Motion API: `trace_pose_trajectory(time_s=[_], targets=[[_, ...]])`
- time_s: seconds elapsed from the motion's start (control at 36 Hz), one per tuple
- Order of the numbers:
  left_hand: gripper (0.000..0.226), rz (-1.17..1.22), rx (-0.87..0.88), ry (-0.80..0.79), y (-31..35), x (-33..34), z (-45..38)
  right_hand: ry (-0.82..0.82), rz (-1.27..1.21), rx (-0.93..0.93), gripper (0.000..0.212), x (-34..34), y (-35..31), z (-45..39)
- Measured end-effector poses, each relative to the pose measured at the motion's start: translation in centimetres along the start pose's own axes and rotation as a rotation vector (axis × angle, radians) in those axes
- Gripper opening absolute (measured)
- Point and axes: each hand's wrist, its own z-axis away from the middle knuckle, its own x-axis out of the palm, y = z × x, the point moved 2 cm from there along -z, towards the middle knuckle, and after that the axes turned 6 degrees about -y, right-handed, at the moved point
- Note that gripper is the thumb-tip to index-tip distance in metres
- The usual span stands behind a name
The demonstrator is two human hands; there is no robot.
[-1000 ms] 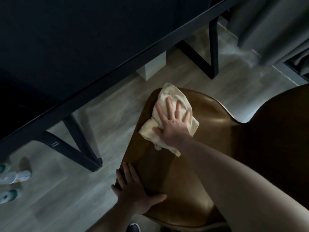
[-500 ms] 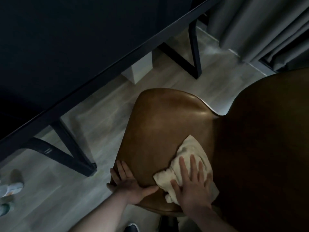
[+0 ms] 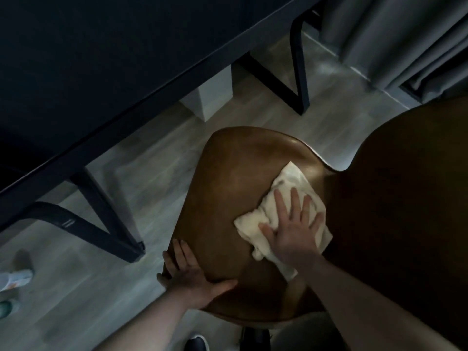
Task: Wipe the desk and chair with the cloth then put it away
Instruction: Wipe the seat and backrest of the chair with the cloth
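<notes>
Chair seat, cloth under right hand

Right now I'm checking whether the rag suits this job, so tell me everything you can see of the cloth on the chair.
The cloth is pale cream, soft-looking fabric, crumpled into a loose pad. It lies flat on the brown chair seat, toward the side nearest the backrest. The right hand presses it down with spread fingers, covering its near part.
</notes>
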Motion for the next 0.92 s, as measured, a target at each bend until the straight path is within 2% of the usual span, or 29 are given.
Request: trace_pose_trajectory(time_s=[0.14,0.39,0.61,0.69,0.81,0.92], targets=[[0.169,0.009,-0.005,0.005,0.0,0.0,-0.1,0.040,-0.016,0.011,0.086,-4.4,1.0,-6.0],[0.167,0.016,0.001,-0.022,0.1,-0.1,0.4,0.076,0.015,-0.006,0.085,-4.0,1.5,-5.6],[0.167,0.010,0.008,-0.023,0.1,-0.2,0.7,0.012,0.082,0.054,0.089,-1.1,2.1,-0.2],[0.168,0.021,0.030,-0.015,-0.1,-0.1,1.0,-0.035,0.107,0.049,0.083,0.2,1.9,2.9],[0.167,0.032,0.054,-0.001,-0.2,0.1,1.3,-0.092,0.159,0.054,0.086,2.1,1.4,8.0],[0.161,0.087,0.082,-0.006,-0.6,0.1,1.4,-0.144,0.046,0.076,0.084,4.2,0.3,11.7]])
